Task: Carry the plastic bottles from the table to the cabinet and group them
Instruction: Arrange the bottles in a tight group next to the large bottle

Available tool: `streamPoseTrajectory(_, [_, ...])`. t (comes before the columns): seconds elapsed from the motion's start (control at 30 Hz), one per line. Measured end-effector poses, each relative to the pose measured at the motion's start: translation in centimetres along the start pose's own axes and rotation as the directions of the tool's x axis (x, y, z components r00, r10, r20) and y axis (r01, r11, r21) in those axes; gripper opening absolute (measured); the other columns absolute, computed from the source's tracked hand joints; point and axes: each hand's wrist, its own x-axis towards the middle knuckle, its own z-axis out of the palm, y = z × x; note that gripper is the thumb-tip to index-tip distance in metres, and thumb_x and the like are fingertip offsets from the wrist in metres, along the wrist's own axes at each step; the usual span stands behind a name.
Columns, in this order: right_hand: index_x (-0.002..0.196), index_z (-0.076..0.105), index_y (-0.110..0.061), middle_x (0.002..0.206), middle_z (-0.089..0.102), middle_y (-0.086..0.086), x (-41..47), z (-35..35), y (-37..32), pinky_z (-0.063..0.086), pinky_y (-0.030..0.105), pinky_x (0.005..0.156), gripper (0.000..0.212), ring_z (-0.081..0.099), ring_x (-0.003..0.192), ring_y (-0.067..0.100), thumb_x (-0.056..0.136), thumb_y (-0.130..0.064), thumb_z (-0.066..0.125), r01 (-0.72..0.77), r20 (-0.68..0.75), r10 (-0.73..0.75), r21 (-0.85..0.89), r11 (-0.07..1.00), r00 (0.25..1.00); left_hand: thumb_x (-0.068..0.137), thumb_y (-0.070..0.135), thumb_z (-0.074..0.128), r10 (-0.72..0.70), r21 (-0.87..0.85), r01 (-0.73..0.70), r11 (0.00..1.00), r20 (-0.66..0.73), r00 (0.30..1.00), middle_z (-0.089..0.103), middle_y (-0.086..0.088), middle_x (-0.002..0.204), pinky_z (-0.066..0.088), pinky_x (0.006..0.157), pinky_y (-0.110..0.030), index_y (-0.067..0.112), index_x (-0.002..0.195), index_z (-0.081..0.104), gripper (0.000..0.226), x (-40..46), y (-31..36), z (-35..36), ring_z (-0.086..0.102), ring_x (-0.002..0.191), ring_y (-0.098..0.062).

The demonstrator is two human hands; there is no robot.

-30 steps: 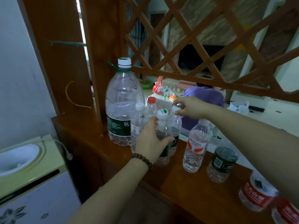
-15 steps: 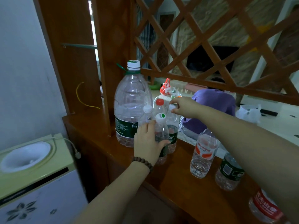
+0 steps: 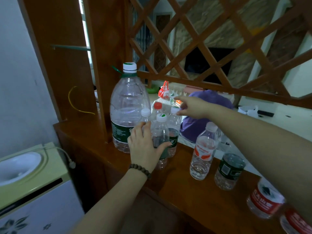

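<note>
A large clear 6L bottle (image 3: pixel 128 107) stands on the wooden cabinet top (image 3: pixel 185 193). Several small bottles huddle against its right side. My left hand (image 3: pixel 145 147) wraps around the front one, a small bottle with a white-green cap (image 3: pixel 161 125). My right hand (image 3: pixel 190 107) hovers at the cap of the back-right small bottle (image 3: pixel 174 120), fingers spread, index finger stretched out, fingertips just touching the cap. Apart to the right stand a red-label bottle (image 3: pixel 204 149) and a capless green-label bottle (image 3: pixel 229 171). Two more red-label bottles (image 3: pixel 265 198) sit at the lower right, under my right forearm.
A wooden lattice screen (image 3: pixel 202 48) rises behind the cabinet top, with a thick post (image 3: pixel 101 65) left of the big bottle. A pale green water dispenser (image 3: pixel 25 174) stands below on the left. A purple shape (image 3: pixel 199 127) lies beyond the ledge.
My right hand has loosened from its closed grip on the back-right bottle's cap, and its fingers are now spread. My left hand stays wrapped on the front bottle. The view has shifted slightly.
</note>
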Motion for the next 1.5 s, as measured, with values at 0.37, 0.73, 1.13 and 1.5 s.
streamPoseTrajectory(0.37, [0.141,0.041,-0.025,0.144,0.044,0.003,-10.1,-7.0,4.6,0.039,0.034,0.103,0.073,0.047,0.127,0.021,0.079,-0.056,0.062,-0.150,0.093,0.172,-0.207,0.967,0.981,0.080,0.051,0.068,0.214,-0.523,-0.060,0.850,0.238,0.948,0.025,-0.005,0.153,0.030,0.113,-0.038,0.018,0.149,0.021,0.090,-1.3,10.5,1.8,0.024,0.140,-0.020])
streamPoseTrajectory(0.73, [0.130,0.050,-0.017,0.128,0.056,0.006,-15.2,-4.7,8.8,0.042,0.027,0.080,0.049,0.056,0.102,0.019,0.088,-0.040,0.061,-0.224,0.149,0.274,-0.282,0.933,0.950,0.074,0.039,0.077,0.068,-0.436,0.120,0.892,0.391,0.918,0.053,-0.001,0.128,0.048,0.088,-0.036,0.020,0.130,0.038,0.071,-1.3,12.8,5.5,0.055,0.113,-0.022])
streamPoseTrajectory(1.13, [0.115,0.060,-0.017,0.111,0.063,0.004,-7.9,-3.1,5.0,0.045,0.033,0.082,0.033,0.057,0.098,0.021,0.085,-0.031,0.061,-0.034,0.035,0.042,-0.189,0.981,0.999,0.068,0.042,0.082,-0.026,-0.418,0.135,0.898,0.257,0.966,0.051,0.003,0.129,0.042,0.089,-0.025,0.022,0.132,0.046,0.076,-0.9,7.2,-0.1,0.049,0.110,-0.010])
streamPoseTrajectory(1.5, [0.130,0.050,-0.009,0.131,0.055,0.011,-3.7,0.3,2.6,0.029,0.017,0.076,0.046,0.052,0.116,0.024,0.088,-0.026,0.063,0.009,0.003,-0.009,-0.039,0.999,1.000,0.067,0.050,0.079,-0.068,-0.212,0.106,0.972,0.176,0.982,0.056,0.006,0.123,0.042,0.087,-0.027,0.025,0.128,0.051,0.071,-1.7,5.9,0.7,0.044,0.119,-0.013])
